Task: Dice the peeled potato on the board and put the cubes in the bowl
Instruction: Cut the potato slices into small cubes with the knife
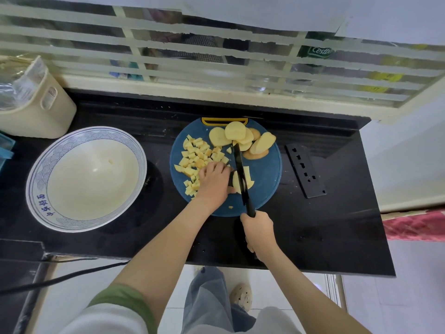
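Dicing potato on a round blue board

Gripping the black handle in a closed fist, the right hand point(258, 231) holds a knife point(240, 172) with its blade running away from the person across the middle of the board point(267, 179). The blade stands in a potato piece point(249, 177), with parts of it showing on both sides of the steel. The left hand point(214, 182) lies just left of the blade, fingers curled down over that potato piece and the thumb touching its near edge.

A loose heap of cubes point(199, 155) lies on the left part of the board, partly under the left hand, and one stray cube sits near the board's front edge. Uncut slices point(240, 138) overlap in a fan at the far side, just past the knife tip.

The bowl point(38, 179), wide and white with a blue patterned rim, stands to the left of the board on the black counter point(325, 225); the two are close but apart. One small pale bit shows inside it, too small to tell what it is.

To the right of the board lies a black knife sheath point(304, 171) with holes. A cream tub point(41, 112) stands at the far left corner, behind the bowl.
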